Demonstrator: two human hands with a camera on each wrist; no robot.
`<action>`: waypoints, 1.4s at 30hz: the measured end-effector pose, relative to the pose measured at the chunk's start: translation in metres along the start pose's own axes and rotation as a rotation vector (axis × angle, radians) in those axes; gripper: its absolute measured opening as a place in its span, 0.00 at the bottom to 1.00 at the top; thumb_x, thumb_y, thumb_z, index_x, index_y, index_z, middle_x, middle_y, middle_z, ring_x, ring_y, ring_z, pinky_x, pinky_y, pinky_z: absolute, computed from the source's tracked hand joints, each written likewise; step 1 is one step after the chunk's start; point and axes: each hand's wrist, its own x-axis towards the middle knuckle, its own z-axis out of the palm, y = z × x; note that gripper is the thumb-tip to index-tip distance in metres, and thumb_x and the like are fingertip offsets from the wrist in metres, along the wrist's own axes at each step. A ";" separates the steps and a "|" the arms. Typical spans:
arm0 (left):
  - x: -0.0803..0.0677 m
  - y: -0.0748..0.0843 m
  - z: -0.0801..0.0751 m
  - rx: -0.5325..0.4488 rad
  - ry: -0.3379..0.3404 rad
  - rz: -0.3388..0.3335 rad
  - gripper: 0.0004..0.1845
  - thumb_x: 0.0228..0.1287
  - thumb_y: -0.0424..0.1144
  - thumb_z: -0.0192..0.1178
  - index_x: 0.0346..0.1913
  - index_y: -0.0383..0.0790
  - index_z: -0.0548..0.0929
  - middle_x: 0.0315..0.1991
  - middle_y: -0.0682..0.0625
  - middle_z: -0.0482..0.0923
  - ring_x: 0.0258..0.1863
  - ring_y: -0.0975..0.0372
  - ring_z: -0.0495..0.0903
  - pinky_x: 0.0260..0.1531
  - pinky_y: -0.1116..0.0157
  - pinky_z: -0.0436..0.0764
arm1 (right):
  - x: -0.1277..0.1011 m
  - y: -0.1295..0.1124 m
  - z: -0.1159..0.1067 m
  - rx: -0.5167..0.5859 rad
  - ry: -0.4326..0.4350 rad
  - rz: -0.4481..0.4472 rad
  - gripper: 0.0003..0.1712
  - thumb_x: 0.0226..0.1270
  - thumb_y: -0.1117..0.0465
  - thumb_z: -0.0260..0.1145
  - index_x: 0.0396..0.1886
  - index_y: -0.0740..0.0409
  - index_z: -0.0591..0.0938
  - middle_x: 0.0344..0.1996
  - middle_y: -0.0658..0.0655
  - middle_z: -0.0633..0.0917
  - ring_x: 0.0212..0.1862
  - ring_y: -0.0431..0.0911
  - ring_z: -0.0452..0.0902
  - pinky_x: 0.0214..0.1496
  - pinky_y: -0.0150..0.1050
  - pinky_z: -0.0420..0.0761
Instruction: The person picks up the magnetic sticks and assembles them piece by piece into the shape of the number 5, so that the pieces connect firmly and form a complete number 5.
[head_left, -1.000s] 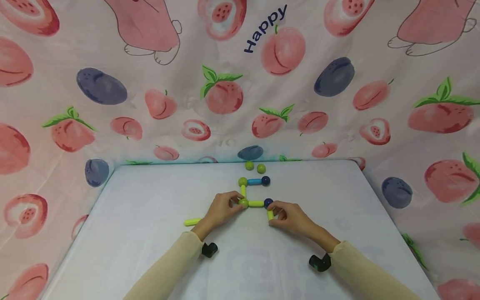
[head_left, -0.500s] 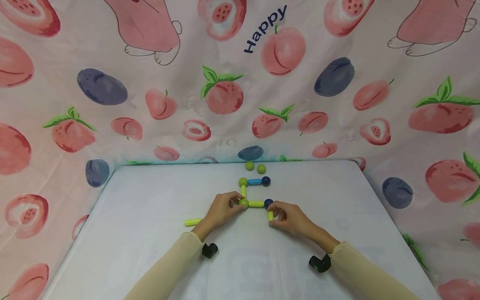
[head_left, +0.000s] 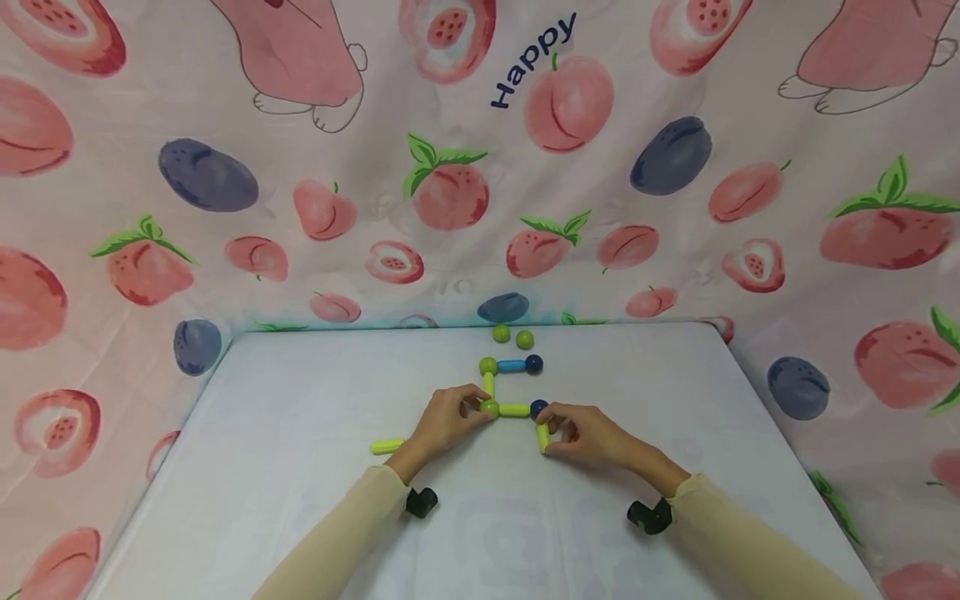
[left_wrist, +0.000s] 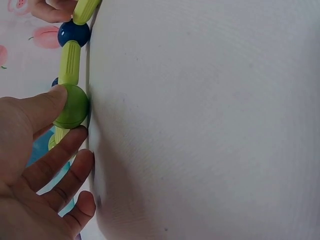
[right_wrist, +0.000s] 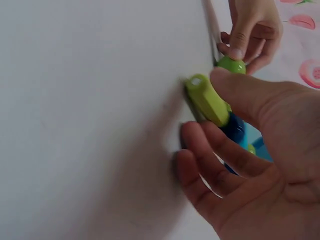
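Observation:
My left hand [head_left: 453,415] pinches a green ball [left_wrist: 74,107] between thumb and fingers. A yellow-green magnetic rod [head_left: 514,410] joins this ball to a dark blue ball [head_left: 538,408], and another rod [head_left: 489,385] runs back to a second green ball [head_left: 487,366]. From there a blue rod [head_left: 512,366] leads to another dark blue ball [head_left: 534,363]. My right hand [head_left: 588,435] has its thumb and index finger around a yellow-green rod [right_wrist: 207,100] that points toward me from the nearer dark blue ball. This rod's near end shows bare in the right wrist view.
Two loose green balls, one [head_left: 501,333] beside the other [head_left: 525,339], lie near the back edge of the white table [head_left: 300,383]. A loose yellow-green rod [head_left: 387,447] lies by my left wrist. Behind the table hangs a fruit-print cloth [head_left: 337,150].
The near end of the rod at my right hand has swung slightly right, and my right wrist has shifted a little right. My left hand keeps its hold on the green ball.

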 end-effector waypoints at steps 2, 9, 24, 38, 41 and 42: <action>0.000 0.000 0.001 -0.001 -0.002 0.002 0.12 0.65 0.41 0.73 0.50 0.45 0.88 0.39 0.53 0.88 0.29 0.65 0.74 0.32 0.67 0.75 | 0.001 -0.002 -0.007 -0.009 -0.039 -0.005 0.22 0.64 0.60 0.77 0.57 0.53 0.82 0.43 0.53 0.84 0.37 0.43 0.78 0.42 0.34 0.80; -0.002 0.000 0.001 0.000 -0.001 -0.006 0.13 0.65 0.41 0.73 0.50 0.45 0.88 0.38 0.54 0.87 0.29 0.65 0.74 0.32 0.67 0.74 | 0.014 -0.011 -0.037 -0.055 -0.068 -0.029 0.21 0.67 0.62 0.74 0.58 0.55 0.82 0.45 0.57 0.86 0.38 0.45 0.80 0.41 0.36 0.81; -0.003 0.000 0.000 -0.007 0.004 -0.015 0.13 0.64 0.41 0.73 0.50 0.45 0.88 0.38 0.54 0.88 0.29 0.65 0.74 0.31 0.67 0.74 | 0.089 -0.005 -0.064 -0.155 0.141 -0.019 0.21 0.67 0.63 0.74 0.59 0.59 0.83 0.51 0.63 0.85 0.41 0.52 0.83 0.46 0.46 0.84; -0.001 -0.001 0.001 0.004 -0.003 -0.001 0.13 0.65 0.42 0.72 0.50 0.45 0.88 0.39 0.54 0.88 0.29 0.65 0.74 0.31 0.67 0.74 | 0.136 0.010 -0.062 -0.190 0.186 0.122 0.20 0.68 0.64 0.72 0.58 0.62 0.82 0.54 0.66 0.84 0.57 0.61 0.79 0.58 0.56 0.77; -0.001 0.000 0.001 0.003 0.005 0.004 0.13 0.65 0.41 0.73 0.50 0.45 0.88 0.38 0.54 0.87 0.30 0.63 0.75 0.32 0.67 0.74 | 0.142 0.013 -0.062 -0.193 0.171 0.168 0.21 0.69 0.62 0.72 0.60 0.62 0.81 0.55 0.66 0.83 0.58 0.60 0.78 0.60 0.56 0.76; -0.001 0.000 0.001 0.002 0.009 0.005 0.13 0.65 0.41 0.73 0.50 0.45 0.88 0.38 0.54 0.87 0.30 0.63 0.76 0.32 0.67 0.74 | 0.144 0.013 -0.062 -0.190 0.164 0.183 0.22 0.69 0.62 0.72 0.61 0.61 0.80 0.56 0.65 0.83 0.58 0.60 0.78 0.60 0.56 0.76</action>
